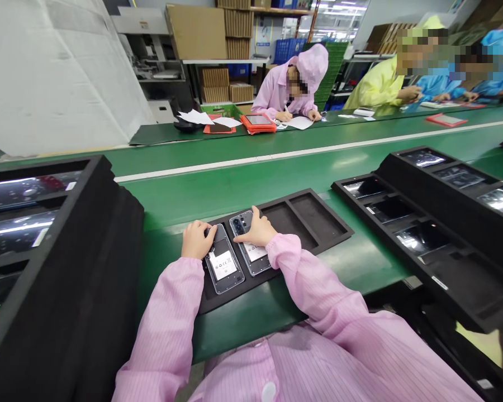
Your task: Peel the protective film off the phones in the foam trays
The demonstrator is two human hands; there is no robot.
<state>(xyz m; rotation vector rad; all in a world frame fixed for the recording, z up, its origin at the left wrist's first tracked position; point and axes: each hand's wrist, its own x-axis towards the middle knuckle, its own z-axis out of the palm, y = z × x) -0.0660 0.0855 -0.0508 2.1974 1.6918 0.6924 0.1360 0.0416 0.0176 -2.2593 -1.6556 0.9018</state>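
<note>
A black foam tray (331, 237) lies on the green bench in front of me, with two phones at its left part. The left phone (230, 283) lies back up, its inner parts and a white label showing. My left hand (198, 240) grips its upper left edge, thumb on the back and fingers curled out of sight. Beside it, the right phone (246, 254) shows several dark camera lenses and a white label. Across its upper half, my right hand (259, 230) holds it by the sides between thumb and fingers, covering part of the label.
A tall stack of black foam trays (121, 223) with phones stands at my left. More phone trays (448, 251) are stacked on the right. Across the green conveyor (184, 195), a person in pink (272, 92) writes on paper near orange-edged pads (259, 124). Other co-workers sit farther right.
</note>
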